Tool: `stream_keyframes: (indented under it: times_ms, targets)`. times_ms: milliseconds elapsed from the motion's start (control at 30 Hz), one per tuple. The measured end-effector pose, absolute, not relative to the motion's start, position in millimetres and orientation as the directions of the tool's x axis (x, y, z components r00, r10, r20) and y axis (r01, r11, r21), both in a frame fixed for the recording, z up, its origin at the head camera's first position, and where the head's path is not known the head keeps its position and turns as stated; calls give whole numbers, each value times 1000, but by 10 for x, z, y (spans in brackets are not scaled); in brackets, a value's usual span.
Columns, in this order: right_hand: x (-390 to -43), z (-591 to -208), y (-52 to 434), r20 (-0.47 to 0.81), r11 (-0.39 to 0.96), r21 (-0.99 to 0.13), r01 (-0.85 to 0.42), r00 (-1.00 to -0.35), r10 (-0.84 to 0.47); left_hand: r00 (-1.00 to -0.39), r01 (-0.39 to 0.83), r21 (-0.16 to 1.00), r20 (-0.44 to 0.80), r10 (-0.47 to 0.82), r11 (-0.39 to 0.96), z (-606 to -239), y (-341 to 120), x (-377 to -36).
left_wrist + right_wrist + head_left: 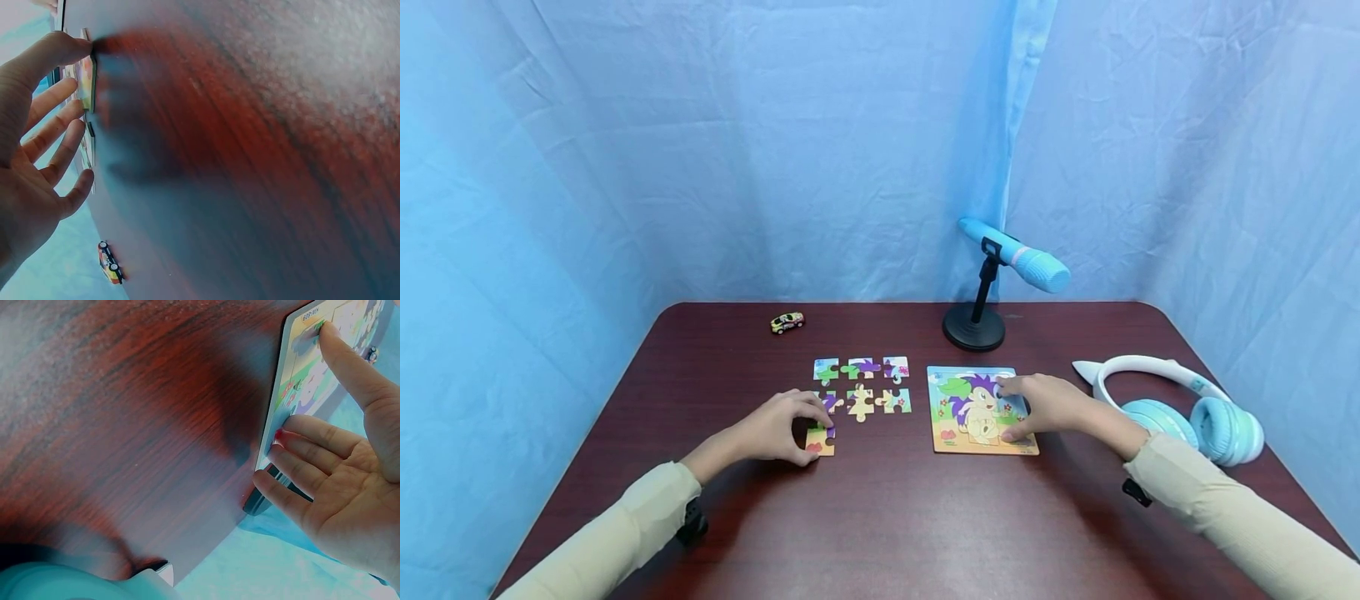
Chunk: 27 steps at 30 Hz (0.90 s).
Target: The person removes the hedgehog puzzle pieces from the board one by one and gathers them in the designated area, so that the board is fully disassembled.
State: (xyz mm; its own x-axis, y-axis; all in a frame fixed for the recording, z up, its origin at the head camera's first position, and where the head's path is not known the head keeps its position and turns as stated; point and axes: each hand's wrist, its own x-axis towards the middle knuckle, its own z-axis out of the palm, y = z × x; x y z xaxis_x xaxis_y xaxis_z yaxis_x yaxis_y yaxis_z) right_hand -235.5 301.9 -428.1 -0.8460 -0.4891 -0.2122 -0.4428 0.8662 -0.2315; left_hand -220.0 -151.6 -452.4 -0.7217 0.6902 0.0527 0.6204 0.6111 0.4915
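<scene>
My left hand [778,425] arches over the lower-left loose jigsaw piece [822,447], yellow with a red patch. Its thumb is by the near edge and its fingertips by the far side; a firm pinch cannot be made out. In the left wrist view the fingers are spread and nearly straight. Over the right part of the puzzle board [951,446] my right hand [1052,404] is spread, thumb touching the lower-right area and fingertips by the upper-right side. The board shows a purple-haired cartoon hedgehog. Several other loose pieces [861,402] lie in rows between the hands.
Behind the board a blue microphone [1037,268] sits on a black round stand [973,327]. White and mint headphones [1225,429] lie beside the right forearm. A small toy car [787,322] is near the back left. Blue cloth [775,150] surrounds the dark wooden table [895,525].
</scene>
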Motion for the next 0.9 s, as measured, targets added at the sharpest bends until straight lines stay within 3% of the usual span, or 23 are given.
stream_keyframes:
  times_ms: [167, 400, 900]
  targets:
    - [-2353, -4282, 3026, -207, 865, -232, -445, -846, -491, -721, 624, 499, 70, 690, 602, -4491, -1431, -2235]
    - [-2369, -4296, 3019, -210, 869, -223, -442, -849, -485, -669, 694, 473, 147, 728, 542, -4417, -1055, -2334]
    - [-2339, -4261, 3007, -205, 871, -227, -436, -853, -481, -554, 755, 471, 88, 828, 456, -4434, 55, -2475]
